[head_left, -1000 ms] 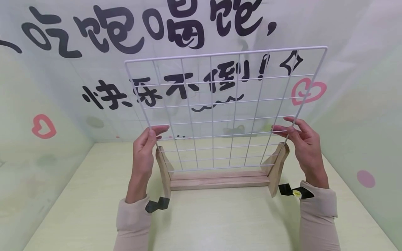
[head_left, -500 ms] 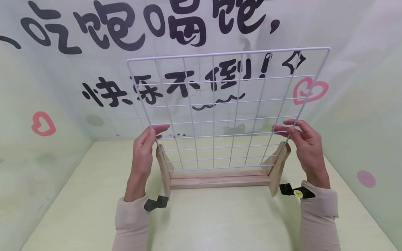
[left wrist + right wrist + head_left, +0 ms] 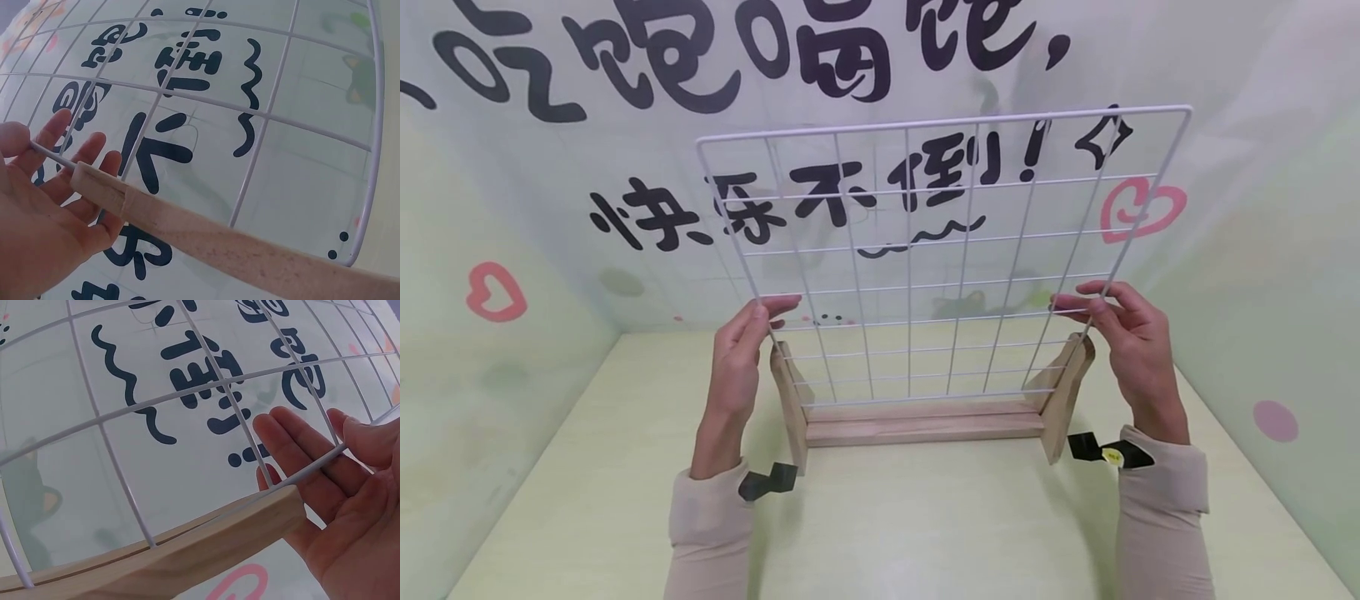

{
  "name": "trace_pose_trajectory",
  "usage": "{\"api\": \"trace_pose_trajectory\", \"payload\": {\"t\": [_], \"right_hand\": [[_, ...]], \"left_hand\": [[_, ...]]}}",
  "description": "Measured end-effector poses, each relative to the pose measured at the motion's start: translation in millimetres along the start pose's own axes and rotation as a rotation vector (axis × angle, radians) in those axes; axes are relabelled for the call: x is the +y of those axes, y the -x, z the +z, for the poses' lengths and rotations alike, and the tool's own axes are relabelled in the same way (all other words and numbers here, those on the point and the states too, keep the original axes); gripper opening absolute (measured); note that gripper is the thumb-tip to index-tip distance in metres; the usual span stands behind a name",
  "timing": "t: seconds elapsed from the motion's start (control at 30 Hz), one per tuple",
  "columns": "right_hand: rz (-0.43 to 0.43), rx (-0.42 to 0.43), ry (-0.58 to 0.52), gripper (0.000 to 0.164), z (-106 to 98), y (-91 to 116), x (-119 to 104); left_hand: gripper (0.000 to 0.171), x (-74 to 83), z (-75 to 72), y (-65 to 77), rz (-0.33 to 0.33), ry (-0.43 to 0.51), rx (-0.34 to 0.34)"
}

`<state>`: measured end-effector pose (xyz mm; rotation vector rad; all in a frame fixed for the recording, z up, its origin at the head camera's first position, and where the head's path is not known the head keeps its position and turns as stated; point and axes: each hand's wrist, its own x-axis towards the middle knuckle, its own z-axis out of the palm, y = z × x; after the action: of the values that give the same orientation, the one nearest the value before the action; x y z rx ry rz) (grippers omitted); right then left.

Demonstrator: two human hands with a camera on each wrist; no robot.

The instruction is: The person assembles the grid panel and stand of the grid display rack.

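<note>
A white wire grid panel (image 3: 908, 247) stands upright, leaning a little, between the two side pieces of a wooden stand (image 3: 925, 430). My left hand (image 3: 735, 367) pinches the grid's left edge wire between thumb and fingers, just above the left wooden side piece (image 3: 791, 408). On the opposite edge, my right hand (image 3: 1138, 350) pinches the wire the same way, above the right side piece (image 3: 1067, 400). Both wrist views show the edge wire running down to the top of each wooden side. Whether the grid's lower edge sits in a groove cannot be made out.
The stand rests on a pale wood-grain table (image 3: 880, 525). Behind it rises a white backdrop (image 3: 820, 292) with large black characters and a pink heart. Printed side panels border the table left and right.
The whole head view has shifted slightly, the scene sitting a little higher in the frame. Both hands keep their hold on the grid panel, which stays in the stand.
</note>
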<state>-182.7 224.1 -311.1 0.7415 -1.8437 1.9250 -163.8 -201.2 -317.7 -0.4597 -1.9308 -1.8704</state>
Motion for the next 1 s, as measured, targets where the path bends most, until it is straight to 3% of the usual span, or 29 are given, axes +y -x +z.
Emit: {"api": "trace_pose_trajectory", "payload": {"t": [0.63,0.83,1.0], "right_hand": [[0.003,-0.012,-0.007,0.022,-2,2,2],[-0.013,-0.025,-0.019,0.021,-2,3,3],[-0.02,-0.028,0.015,0.021,-2,3,3]], "left_hand": [[0.044,-2.7,-5.7,0.8,-0.015,-0.028,-0.051],[0.044,-0.6,-8.0,2.4,-0.05,-0.07,-0.076],[0.043,0.5,-11.4,2.4,-0.038,-0.108,-0.108]]}}
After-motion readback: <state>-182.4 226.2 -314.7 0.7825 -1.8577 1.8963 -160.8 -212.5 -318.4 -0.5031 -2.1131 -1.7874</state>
